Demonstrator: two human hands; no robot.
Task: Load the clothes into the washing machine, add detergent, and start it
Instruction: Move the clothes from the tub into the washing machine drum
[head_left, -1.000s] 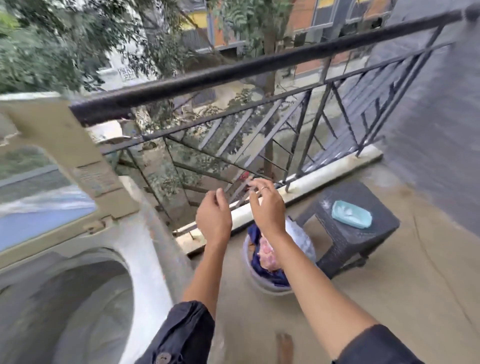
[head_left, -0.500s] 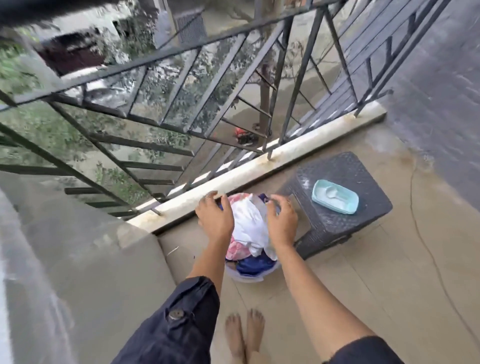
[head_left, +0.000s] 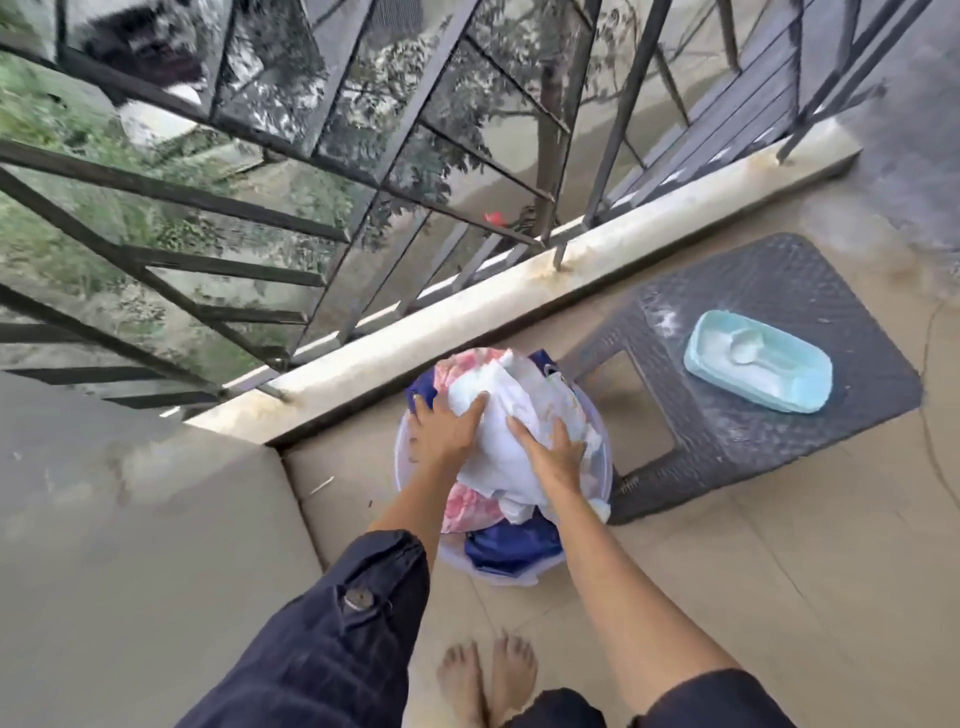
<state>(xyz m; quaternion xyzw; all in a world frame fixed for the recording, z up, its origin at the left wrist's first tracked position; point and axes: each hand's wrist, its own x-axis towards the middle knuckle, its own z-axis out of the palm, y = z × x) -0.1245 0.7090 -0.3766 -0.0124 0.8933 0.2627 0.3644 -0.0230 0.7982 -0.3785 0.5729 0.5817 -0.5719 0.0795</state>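
Note:
A clear plastic tub (head_left: 402, 470) on the balcony floor is heaped with clothes: a white garment (head_left: 506, 415) on top, pink patterned cloth (head_left: 467, 512) and dark blue cloth (head_left: 511, 548) beneath. My left hand (head_left: 441, 431) grips the left side of the white garment. My right hand (head_left: 553, 449) presses onto its right side, fingers curled into the fabric. A pale blue detergent tray (head_left: 779, 374) holding white powder and a scoop (head_left: 745, 348) rests on a dark woven stool (head_left: 753, 431) to the right. The washing machine's grey side (head_left: 130, 545) fills the lower left.
A black metal railing (head_left: 363, 182) on a low concrete kerb (head_left: 467, 317) runs just behind the tub. My bare feet (head_left: 485, 675) stand on the tiled floor in front of it. Spilled powder dusts the stool top.
The view has tilted further down. Both hands moved from the tub's rim onto the white garment and closed on it.

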